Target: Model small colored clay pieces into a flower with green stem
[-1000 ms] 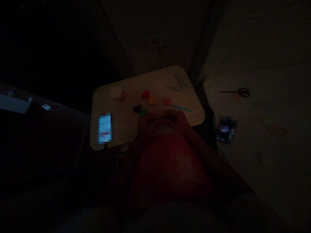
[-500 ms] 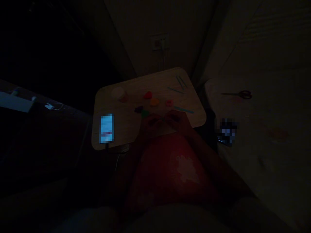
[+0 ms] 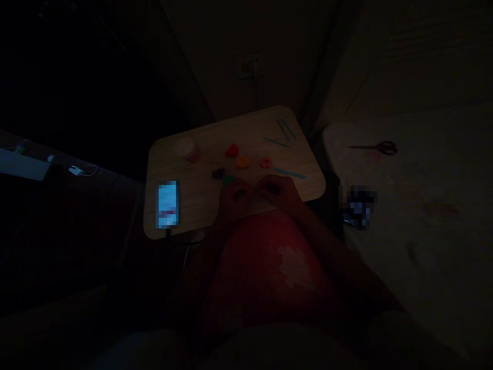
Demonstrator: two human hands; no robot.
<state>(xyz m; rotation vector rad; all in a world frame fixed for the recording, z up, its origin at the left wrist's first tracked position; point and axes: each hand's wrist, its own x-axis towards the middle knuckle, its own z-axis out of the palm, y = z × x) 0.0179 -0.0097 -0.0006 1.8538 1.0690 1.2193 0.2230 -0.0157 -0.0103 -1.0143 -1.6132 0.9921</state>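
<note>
In the very dim light, my left hand (image 3: 233,198) and my right hand (image 3: 280,190) meet over the table's near edge. The fingers of both are closed in a pinch on a tiny greenish piece (image 3: 256,190), too dark to make out clearly, possibly clay. Touching or just beyond my left hand lies a green lump (image 3: 228,180), with a dark purple lump (image 3: 218,173) beside it. Farther back are a red lump (image 3: 232,150), an orange lump (image 3: 243,161) and a pink ring-like piece (image 3: 265,163). A flat blue stick (image 3: 289,173) lies just past my right hand.
The wooden table (image 3: 200,205) also bears a lidded tub (image 3: 186,149), a lit phone (image 3: 167,204) with a cable, and several thin blue sticks (image 3: 284,131). On the pale surface to the right lie scissors (image 3: 379,148) and a blurred-out dark item (image 3: 359,206). A wall socket (image 3: 249,67) is behind.
The view shifts slightly and back. My hands stay together in nearly the same place, with small finger movements around the tiny piece. The things on the table have not moved.
</note>
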